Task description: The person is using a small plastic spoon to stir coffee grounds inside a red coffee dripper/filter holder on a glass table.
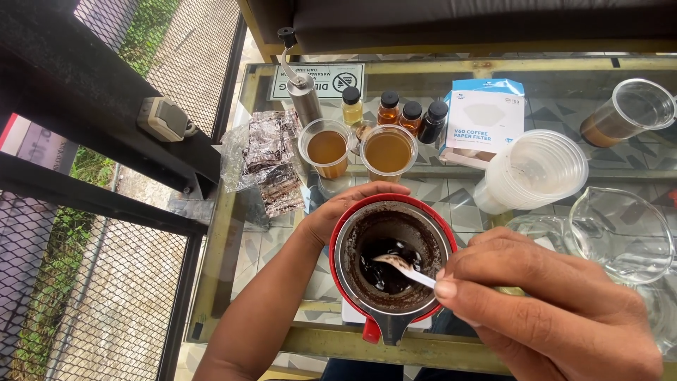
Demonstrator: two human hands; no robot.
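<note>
**Stirring the wet coffee in the red dripper**

The red dripper (350,233) sits near the front edge of the glass bench (451,190), right in front of the person. Inside it is a metal filter (352,271), and its walls are coated with brown coffee grounds. At the bottom there is a small dark pool of coffee (384,271). So water is already in and most of it looks drained down, but some is left at the bottom.

A small white spoon (402,267) dips into that pool. The right hand (543,310) is closed around the spoon's handle, pinching it with the fingertips. The left hand (345,204) is curled around the far side of the dripper and holds it steady.

Just behind the dripper stand two clear plastic cups (387,152) filled with light brown drink, so some drinks look ready. Behind them are four small bottles (411,116) with black caps and a metal hand grinder (302,88). To the left lie some crinkly packets (271,159). To the right there is a box of paper filters (486,120), a stack of empty plastic cups (532,173) on its side, and a glass jug (620,229) that looks empty. Far right, one more cup (627,113) lies tipped with a little brown liquid in it.
</note>
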